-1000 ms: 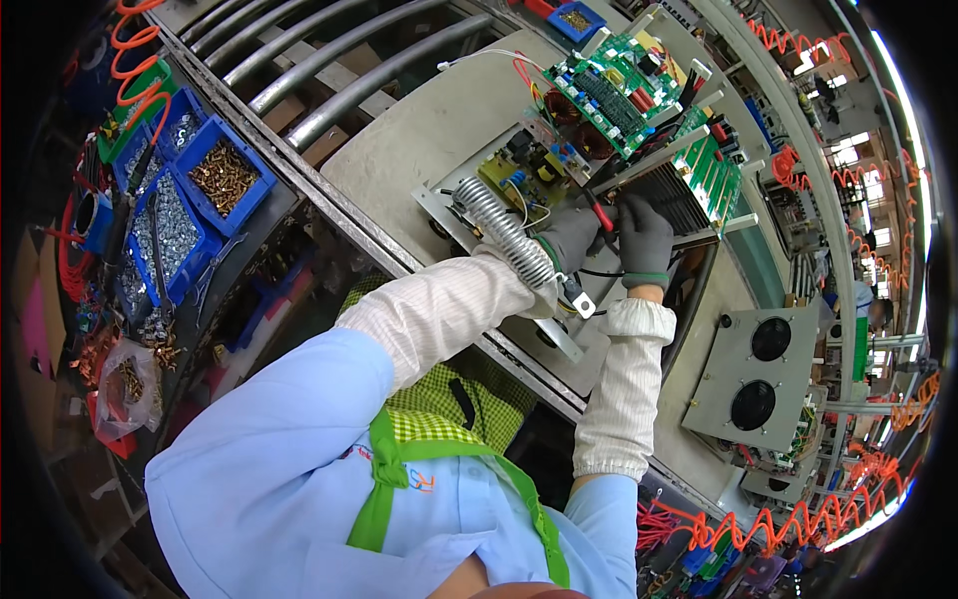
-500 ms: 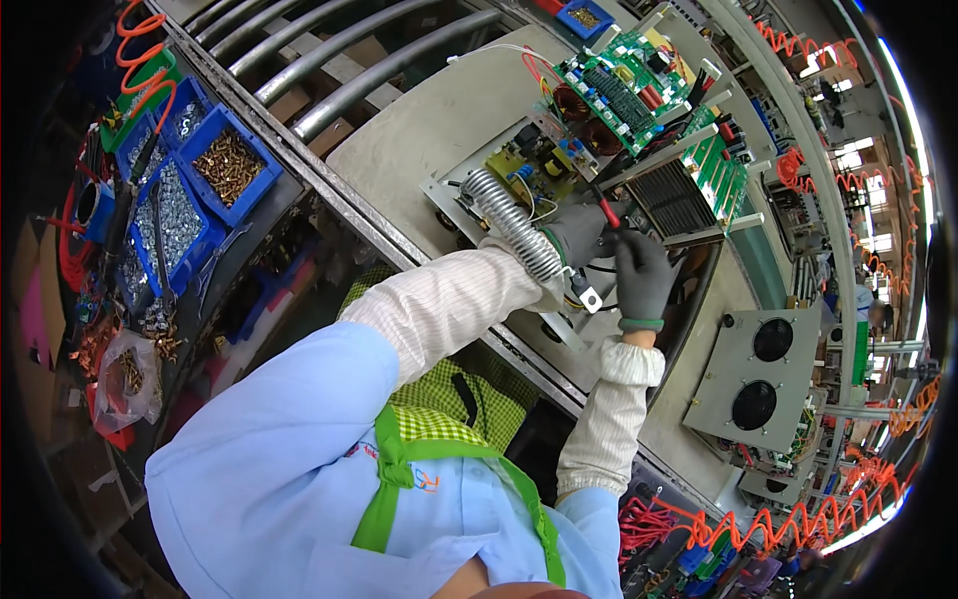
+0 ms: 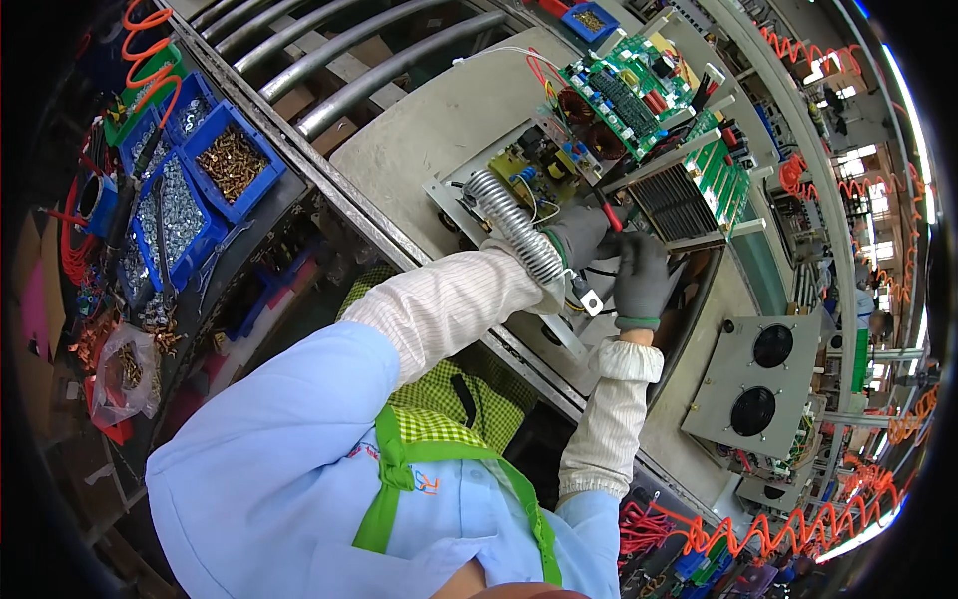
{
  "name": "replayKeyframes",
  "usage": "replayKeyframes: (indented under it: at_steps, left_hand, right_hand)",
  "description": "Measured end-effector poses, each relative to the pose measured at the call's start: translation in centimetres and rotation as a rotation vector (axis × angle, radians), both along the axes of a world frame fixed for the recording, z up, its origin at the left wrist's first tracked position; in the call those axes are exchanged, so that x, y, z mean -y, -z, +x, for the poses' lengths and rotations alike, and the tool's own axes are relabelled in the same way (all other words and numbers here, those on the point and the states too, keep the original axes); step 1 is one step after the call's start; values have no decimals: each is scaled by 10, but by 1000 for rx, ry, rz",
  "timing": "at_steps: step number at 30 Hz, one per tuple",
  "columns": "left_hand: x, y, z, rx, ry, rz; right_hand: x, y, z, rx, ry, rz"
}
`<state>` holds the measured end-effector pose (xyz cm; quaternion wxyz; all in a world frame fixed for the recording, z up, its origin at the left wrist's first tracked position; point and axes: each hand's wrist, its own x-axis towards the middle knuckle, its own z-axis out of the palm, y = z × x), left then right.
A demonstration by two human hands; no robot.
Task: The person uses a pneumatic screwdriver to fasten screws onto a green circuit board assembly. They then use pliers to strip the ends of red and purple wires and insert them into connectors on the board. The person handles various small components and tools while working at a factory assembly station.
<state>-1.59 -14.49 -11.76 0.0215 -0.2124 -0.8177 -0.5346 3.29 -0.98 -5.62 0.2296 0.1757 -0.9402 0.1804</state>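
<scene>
Both of my hands wear grey gloves and work at an electronic unit with a metal base plate. My left hand reaches in beneath a silvery coiled spring-like tube; its fingertips are mostly hidden. Close beside it my right hand is closed, fingers curled and bent toward the left hand. A slim red piece with a dark end stands between the hands, its lower end at the right fingertips. A white tab with a hole hangs at the coil's end. Green circuit boards stand at the unit's far side.
Blue bins of brass screws and silvery fasteners stand on the left. Metal rollers lie beyond the bench edge. A grey box with two black fans sits to the right. Orange coiled hoses hang along the right.
My right hand has turned slightly, and its fingers curl in more. My left hand and the coil have hardly moved.
</scene>
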Motion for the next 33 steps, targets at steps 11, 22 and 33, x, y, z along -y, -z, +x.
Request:
replayKeyframes:
  at_steps: [11,22,33]
  left_hand:
    - [-20,31,-17,344,4,389]
    - [-6,-9,2,498,-57,472]
    - [-17,10,-4,347,-18,377]
  right_hand:
    - [7,-16,-56,28,79,86]
    - [12,-17,-56,73,151,92]
    - [10,-20,-57,97,149,35]
